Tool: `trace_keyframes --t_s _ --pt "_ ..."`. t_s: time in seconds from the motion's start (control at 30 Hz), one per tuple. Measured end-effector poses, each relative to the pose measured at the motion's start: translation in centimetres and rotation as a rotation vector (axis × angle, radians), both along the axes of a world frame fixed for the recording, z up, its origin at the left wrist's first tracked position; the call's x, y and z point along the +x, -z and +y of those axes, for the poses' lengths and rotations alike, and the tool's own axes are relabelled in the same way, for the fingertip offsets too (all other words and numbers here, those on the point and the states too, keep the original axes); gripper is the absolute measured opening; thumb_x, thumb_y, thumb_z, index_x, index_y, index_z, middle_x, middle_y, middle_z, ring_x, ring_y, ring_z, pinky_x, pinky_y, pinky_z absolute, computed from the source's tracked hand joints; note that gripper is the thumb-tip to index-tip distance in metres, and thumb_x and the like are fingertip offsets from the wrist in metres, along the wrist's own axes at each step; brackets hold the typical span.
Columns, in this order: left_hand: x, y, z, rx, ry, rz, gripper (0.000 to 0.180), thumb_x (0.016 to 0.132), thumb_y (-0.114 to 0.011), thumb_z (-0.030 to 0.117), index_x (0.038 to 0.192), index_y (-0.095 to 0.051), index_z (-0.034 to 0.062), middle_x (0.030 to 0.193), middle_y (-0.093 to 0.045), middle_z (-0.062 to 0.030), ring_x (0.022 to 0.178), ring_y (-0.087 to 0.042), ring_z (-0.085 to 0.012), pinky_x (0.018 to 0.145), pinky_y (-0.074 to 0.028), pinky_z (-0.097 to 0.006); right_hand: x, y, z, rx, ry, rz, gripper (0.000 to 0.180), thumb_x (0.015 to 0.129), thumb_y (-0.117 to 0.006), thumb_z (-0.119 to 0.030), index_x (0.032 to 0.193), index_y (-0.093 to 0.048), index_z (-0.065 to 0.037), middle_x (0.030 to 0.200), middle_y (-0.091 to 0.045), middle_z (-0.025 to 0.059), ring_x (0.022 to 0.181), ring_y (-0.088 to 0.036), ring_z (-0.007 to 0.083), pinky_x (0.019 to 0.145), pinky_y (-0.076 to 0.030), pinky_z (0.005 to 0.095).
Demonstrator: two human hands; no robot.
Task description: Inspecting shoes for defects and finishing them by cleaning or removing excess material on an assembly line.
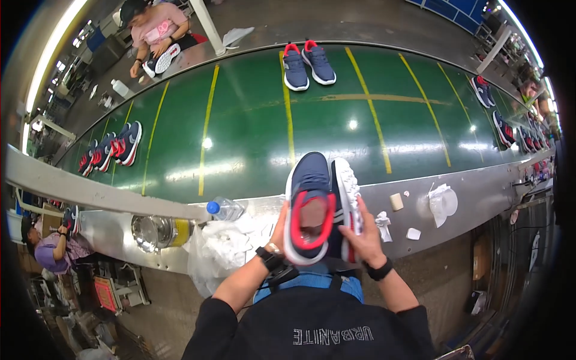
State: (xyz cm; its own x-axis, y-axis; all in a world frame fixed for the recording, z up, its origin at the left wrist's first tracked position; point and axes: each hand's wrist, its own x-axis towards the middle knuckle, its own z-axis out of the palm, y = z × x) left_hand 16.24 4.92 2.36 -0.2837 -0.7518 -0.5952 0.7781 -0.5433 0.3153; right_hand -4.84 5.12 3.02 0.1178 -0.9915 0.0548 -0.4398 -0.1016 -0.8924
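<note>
Two navy sneakers with red lining and white soles are held side by side in front of me, toes pointing away. My left hand (278,231) is closed on the outer side of the left sneaker (312,174), whose opening faces up. My right hand (366,239) grips the right sneaker (338,222), tipped on its side with its white tread turned to the right. The fingers of my left hand are partly hidden by the shoe. Both sneakers are above the metal ledge (408,217) at the near side of the belt.
A green conveyor belt (246,132) with yellow lines carries a sneaker pair (307,67) and more shoes at both ends. On the ledge are white crumpled paper (231,243), a blue-capped bottle (225,209), a metal bowl (151,233) and small white pieces (413,233). Co-workers handle shoes across and leftward.
</note>
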Motion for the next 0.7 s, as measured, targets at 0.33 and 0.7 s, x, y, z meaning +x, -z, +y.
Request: trace_keyframes --t_s 0.33,0.7 --pt "0.4 -1.2 -0.3 -0.156 0.12 -0.053 0.056 0.09 -0.033 0.05 0.125 -0.043 0.0071 0.119 -0.052 -0.0109 0.105 -0.051 -0.0253 0.092 -0.04 -0.035 -1.4 1.4 1.1 -0.068 0.003 0.078 0.073 0.07 -0.069 -0.014 0.133 -0.033 -0.006 0.113 -0.046 0.0151 0.105 -0.044 0.0266 0.09 -0.035 0.0348" --pt "4.2 3.0 1.8 -0.238 0.331 -0.301 0.052 0.092 -0.034 0.041 0.126 -0.038 0.0007 0.119 -0.051 -0.0119 0.104 -0.053 -0.0189 0.09 -0.043 -0.03 -5.0 6.8 1.2 0.735 0.198 -1.302 0.04 0.087 -0.044 -0.019 0.123 -0.041 -0.001 0.114 -0.054 0.0139 0.1 -0.055 0.024 0.088 -0.044 0.0343"
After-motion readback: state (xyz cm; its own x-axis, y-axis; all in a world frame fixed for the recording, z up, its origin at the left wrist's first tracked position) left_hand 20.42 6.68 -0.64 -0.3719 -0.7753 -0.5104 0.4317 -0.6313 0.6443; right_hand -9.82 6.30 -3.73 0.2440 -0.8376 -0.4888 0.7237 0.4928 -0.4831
